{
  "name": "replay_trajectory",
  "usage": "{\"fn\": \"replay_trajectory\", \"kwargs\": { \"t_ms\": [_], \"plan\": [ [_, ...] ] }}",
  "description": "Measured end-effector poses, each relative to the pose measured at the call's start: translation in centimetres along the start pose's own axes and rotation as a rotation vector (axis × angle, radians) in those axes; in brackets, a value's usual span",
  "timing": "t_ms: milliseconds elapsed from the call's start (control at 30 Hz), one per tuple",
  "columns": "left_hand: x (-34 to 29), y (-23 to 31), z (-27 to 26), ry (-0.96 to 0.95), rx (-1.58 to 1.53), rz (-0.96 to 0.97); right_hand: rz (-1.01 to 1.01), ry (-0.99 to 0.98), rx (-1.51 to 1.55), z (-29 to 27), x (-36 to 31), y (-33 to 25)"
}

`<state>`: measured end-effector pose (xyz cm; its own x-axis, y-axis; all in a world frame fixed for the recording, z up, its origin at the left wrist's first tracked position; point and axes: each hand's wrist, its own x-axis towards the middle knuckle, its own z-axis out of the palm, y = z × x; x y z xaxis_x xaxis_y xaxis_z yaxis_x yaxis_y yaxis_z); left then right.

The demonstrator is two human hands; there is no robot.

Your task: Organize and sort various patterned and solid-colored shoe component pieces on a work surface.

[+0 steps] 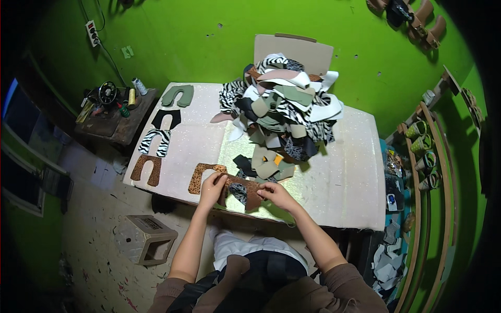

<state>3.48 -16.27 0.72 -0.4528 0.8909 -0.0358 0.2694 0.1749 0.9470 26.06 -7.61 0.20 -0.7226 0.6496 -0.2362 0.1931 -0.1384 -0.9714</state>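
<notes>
Near the table's front edge, my left hand (211, 190) and my right hand (277, 196) pinch a brown U-shaped cut piece (253, 197) between them, fingers closed at either end. A dark grey patterned scrap (238, 193) shows in its opening. Just behind my left hand lies a leopard-print U-shaped piece (198, 180). Beyond my right hand rest a beige cut piece (264, 166) and some dark scraps (243, 165). Along the table's left side lie a green U-shaped stack (177, 96), a black piece (167, 119), a zebra-print piece (155, 142) and a brown spotted piece (146, 170).
A large heap of mixed material pieces (287, 104) stands at the back of the white table (355, 172). To the left are a sewing machine (107, 94) and a stool (147, 239). At right, a wooden rack (443, 208) carries sandals (424, 146); white scraps (389, 266) lie below.
</notes>
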Motion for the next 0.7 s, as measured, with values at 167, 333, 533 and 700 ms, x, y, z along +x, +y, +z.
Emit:
{"fn": "replay_trajectory", "kwargs": {
  "t_ms": [167, 333, 533, 700],
  "plan": [
    [1.2, -4.7, -5.0, 0.033, 0.044, -0.079, 0.045, -0.009, 0.011, 4.9, 4.3, 1.1],
    [3.8, -7.9, -8.8, -0.005, 0.145, -0.125, 0.056, 0.119, -0.083, 8.7, 9.4, 1.7],
    [7.4, -8.6, -10.5, -0.136, 0.246, -0.106, 0.081, 0.295, -0.389, 10.3, 11.9, 0.1],
    [9.2, -8.9, -11.3, -0.256, 0.369, -0.056, 0.066, 0.458, -0.525, 11.5, 12.6, 1.4]
  ]
}}
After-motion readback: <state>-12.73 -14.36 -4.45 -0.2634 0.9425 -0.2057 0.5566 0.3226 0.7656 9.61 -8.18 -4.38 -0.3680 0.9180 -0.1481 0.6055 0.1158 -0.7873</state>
